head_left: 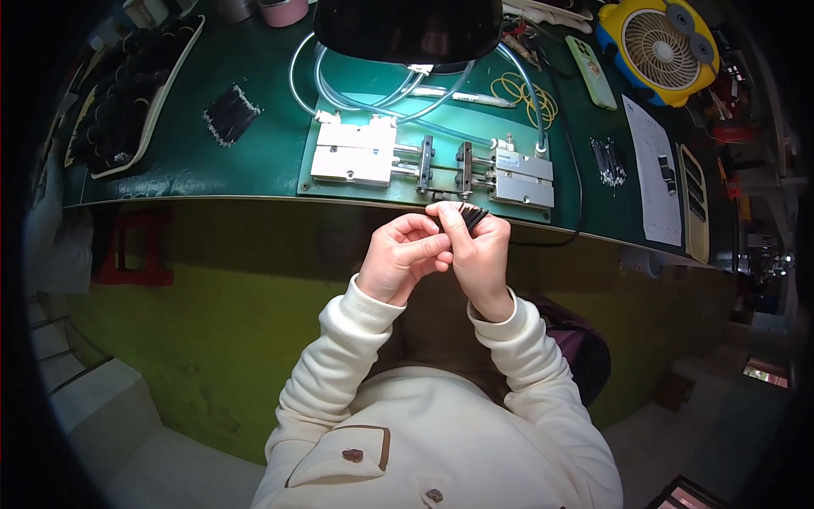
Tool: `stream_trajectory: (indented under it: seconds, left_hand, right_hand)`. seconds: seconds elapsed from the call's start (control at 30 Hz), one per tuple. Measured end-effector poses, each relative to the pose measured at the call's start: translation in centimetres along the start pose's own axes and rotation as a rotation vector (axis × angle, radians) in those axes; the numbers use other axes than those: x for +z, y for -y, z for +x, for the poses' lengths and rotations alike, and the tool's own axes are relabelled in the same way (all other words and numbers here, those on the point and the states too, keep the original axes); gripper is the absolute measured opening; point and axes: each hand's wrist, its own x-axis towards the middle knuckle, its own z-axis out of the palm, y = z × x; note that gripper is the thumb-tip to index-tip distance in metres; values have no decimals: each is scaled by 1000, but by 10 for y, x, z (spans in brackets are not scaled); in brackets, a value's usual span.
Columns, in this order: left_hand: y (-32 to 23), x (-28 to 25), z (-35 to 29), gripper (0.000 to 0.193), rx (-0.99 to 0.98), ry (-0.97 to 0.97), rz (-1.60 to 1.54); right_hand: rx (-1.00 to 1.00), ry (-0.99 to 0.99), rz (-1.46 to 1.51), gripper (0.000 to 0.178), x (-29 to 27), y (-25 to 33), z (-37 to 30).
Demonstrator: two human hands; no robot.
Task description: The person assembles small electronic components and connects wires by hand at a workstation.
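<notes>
dim overall | lamp (pixel 407 30) lights bench (pixel 254 161) from above | fisheye edges bent, dark | focus sharp

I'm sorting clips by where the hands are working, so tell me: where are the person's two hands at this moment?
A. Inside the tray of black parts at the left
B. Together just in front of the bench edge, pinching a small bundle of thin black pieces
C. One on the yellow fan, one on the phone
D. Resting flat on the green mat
B: the left hand and right hand meet at the near edge of the bench, fingers closed on a bundle of thin black pieces, just before the metal fixture.
</notes>
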Motion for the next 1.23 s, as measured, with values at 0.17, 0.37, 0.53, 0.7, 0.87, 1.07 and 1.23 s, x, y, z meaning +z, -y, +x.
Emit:
stream_trajectory:
  seconds: [0.17,0.37,0.53,0.7,0.87,1.07,1.23]
  left_hand:
    - [0,5,1,9,13,-53,3]
    - [-1,10,1,8,17,-98,22]
    - [1,8,-1,11,32,-69,-12]
    - [5,13,-5,14,14,-45,-62]
    - [28,-4,-25,14,-183,58,-206]
    - [81,15,-58,13,-250,77,-39]
    - [88,6,-69,15,-301,68,122]
  right_hand:
    - [42,-17,2,21,-2,0,3]
    - [76,-15,29,23,-2,0,6]
    - [72,4,35,24,-2,-1,6]
    - [95,181,23,23,-17,6,4]
    - [261,425,90,23,-53,18,-33]
    - [390,550,-112,19,-109,23,-68]
    - [-3,86,-477,23,-195,107,15]
